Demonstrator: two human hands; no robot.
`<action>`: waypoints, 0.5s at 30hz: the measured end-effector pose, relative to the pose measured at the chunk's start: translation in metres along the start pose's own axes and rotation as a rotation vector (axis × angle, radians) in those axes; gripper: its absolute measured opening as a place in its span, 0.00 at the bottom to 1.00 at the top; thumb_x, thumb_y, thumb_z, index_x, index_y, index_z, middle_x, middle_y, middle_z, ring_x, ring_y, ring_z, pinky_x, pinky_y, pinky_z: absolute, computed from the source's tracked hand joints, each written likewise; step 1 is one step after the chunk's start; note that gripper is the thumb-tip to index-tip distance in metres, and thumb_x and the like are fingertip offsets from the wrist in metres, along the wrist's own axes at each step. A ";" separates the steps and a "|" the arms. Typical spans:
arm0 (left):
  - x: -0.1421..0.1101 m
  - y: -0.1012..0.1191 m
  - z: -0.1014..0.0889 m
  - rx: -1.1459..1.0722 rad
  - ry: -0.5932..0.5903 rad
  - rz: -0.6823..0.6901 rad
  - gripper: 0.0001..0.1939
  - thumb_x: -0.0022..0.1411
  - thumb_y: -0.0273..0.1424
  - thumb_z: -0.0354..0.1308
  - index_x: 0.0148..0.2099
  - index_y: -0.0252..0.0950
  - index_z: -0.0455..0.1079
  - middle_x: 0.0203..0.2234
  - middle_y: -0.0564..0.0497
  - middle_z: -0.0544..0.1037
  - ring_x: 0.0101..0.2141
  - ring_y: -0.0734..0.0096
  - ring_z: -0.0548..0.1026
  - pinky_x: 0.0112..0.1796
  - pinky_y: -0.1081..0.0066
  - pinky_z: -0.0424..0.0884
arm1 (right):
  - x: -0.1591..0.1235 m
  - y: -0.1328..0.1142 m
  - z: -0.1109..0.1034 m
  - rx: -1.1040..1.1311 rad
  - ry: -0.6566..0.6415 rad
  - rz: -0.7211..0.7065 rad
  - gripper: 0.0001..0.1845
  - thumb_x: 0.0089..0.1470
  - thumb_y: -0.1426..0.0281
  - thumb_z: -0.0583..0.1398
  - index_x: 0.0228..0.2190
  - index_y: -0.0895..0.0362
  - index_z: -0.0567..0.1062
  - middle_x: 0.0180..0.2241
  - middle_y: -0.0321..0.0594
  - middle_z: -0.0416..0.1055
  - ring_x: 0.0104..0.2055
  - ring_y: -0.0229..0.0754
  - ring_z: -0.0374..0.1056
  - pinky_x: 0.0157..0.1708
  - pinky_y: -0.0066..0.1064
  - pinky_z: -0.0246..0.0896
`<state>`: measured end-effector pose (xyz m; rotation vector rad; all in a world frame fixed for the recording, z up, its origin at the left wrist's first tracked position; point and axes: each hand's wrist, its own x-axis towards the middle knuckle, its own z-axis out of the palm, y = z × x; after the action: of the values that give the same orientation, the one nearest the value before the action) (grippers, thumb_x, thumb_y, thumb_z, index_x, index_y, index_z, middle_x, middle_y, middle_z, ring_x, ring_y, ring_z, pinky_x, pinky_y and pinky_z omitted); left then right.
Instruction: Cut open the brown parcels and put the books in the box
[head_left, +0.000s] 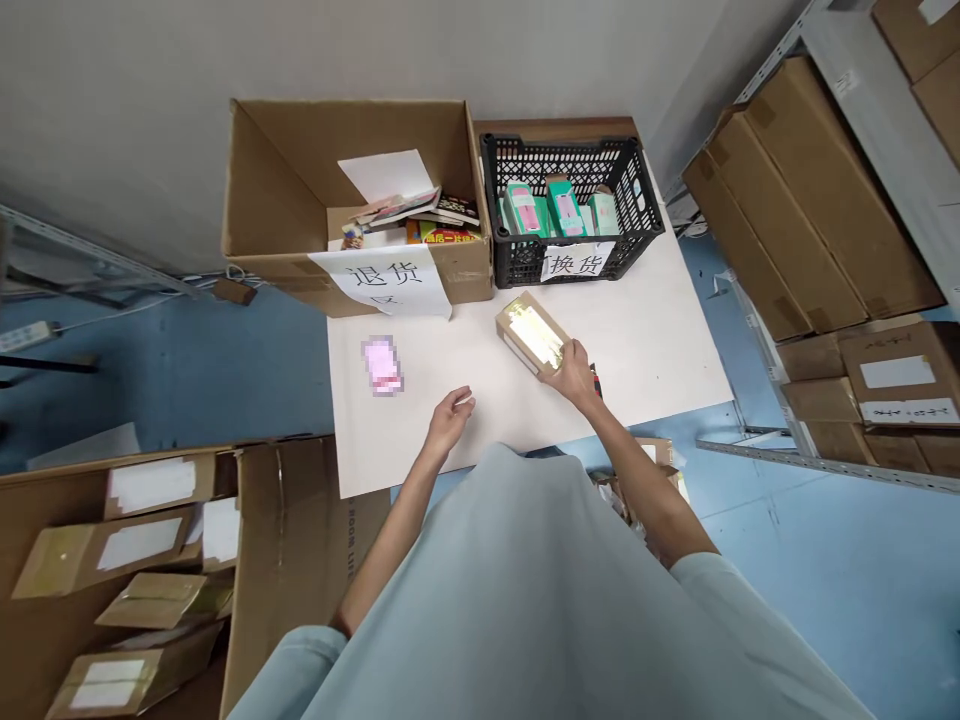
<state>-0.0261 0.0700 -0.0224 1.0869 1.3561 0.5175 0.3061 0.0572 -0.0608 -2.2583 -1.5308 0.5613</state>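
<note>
My right hand (571, 372) grips the near end of a small taped cardboard box (529, 332) that has a shiny label on top. The box is tilted over the white table (465, 345). A bit of a dark and red thing (596, 380) shows beside that hand, mostly hidden. My left hand (450, 420) is above the table's front part with fingers loosely bent, a gap at the thumb and nothing seen in it. Left of it lies a pixelated pink slip (382, 366).
A large open carton (262, 270) with books and a paper sign stands at the back left. Beside it is a black plastic crate (517, 262) of green boxes. Another carton (259, 560) with parcels is at lower left; stacked cartons (817, 200) line the right.
</note>
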 end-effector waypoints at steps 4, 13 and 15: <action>0.019 -0.017 -0.006 0.083 0.055 -0.037 0.38 0.65 0.36 0.71 0.75 0.36 0.70 0.75 0.31 0.71 0.67 0.42 0.78 0.67 0.47 0.75 | -0.045 0.014 -0.003 0.031 -0.173 -0.211 0.42 0.51 0.65 0.75 0.64 0.58 0.70 0.78 0.65 0.56 0.84 0.66 0.50 0.81 0.61 0.55; 0.009 -0.062 0.014 0.144 -0.093 -0.019 0.49 0.53 0.31 0.76 0.77 0.41 0.70 0.74 0.37 0.74 0.73 0.38 0.71 0.71 0.45 0.69 | -0.098 0.045 -0.010 0.162 -0.268 -0.075 0.56 0.55 0.63 0.73 0.78 0.56 0.58 0.85 0.60 0.41 0.85 0.68 0.51 0.76 0.64 0.65; 0.002 -0.069 0.023 0.139 -0.051 -0.039 0.45 0.54 0.30 0.75 0.74 0.41 0.74 0.70 0.39 0.79 0.71 0.40 0.74 0.69 0.46 0.73 | -0.106 0.050 -0.002 0.276 -0.271 0.061 0.57 0.57 0.60 0.72 0.79 0.56 0.56 0.82 0.62 0.53 0.82 0.67 0.58 0.75 0.64 0.66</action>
<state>-0.0228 0.0333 -0.0848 1.1762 1.3819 0.3692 0.3115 -0.0592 -0.0708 -2.0863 -1.4036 1.0637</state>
